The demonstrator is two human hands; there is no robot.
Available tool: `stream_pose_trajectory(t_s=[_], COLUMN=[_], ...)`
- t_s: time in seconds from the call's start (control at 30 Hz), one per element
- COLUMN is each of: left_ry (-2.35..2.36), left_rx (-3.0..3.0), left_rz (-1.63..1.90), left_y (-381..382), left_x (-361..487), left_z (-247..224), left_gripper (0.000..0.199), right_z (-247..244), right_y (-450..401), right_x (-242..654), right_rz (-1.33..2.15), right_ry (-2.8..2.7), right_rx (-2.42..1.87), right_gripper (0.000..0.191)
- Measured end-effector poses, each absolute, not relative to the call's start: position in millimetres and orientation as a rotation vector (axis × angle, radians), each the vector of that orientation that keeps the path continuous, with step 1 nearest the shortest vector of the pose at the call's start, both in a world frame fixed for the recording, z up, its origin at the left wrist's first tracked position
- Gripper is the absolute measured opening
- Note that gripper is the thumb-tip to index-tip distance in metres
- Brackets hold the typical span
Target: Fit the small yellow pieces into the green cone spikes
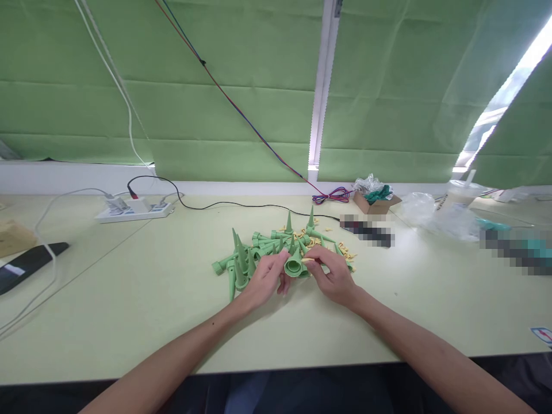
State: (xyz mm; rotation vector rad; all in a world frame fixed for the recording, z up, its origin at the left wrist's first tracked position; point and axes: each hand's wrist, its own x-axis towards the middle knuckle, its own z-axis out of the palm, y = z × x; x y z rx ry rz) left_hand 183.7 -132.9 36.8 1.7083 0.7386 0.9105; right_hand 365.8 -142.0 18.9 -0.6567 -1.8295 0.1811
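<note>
My left hand (pixel 268 277) is closed on a green plastic cone-shaped spike (pixel 294 265), its round hollow end turned toward me. Between the thumb and fingers of my right hand (pixel 333 276) is a small yellow plastic piece (pixel 307 260), right beside the rim of that spike. Behind and to the left of my hands lies a heap of similar green spikes (pixel 242 261), some upright and some on their sides. Many little yellow pieces (pixel 345 249) are scattered among them and to the right. My fingers hide part of the heap.
A white power strip (pixel 134 211) with plugs stands at the back left, its black cable (pixel 224 203) running across the table. At the back right are a small cardboard box (pixel 376 204), a bagged drink cup (pixel 457 201) and pixelated dark objects. A dark flat object (pixel 30 266) lies far left.
</note>
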Motion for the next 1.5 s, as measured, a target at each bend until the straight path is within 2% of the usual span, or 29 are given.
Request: stream_pose_trajectory(t_s=[0.33,0.97,1.5], left_ry=[0.787,0.76,0.805], left_rx=[1.88,1.986,2.052], left_rz=[0.902,0.955,0.977], left_y=[-128.9,-131.4,-133.2], left_x=[178.8,179.0,180.5], left_z=[28.7,35.7,36.2], left_gripper=[0.051,0.029,0.028], right_z=[18.8,16.5,14.9], right_y=[-141.4,-137.0,-137.1], right_x=[369.8,370.8,371.3], right_rz=[0.268,0.149,0.188], right_ry=[-1.849,-1.883,-1.914], right_rx=[-0.748,-0.82,-0.857], right_gripper=[0.019,0.03,0.033])
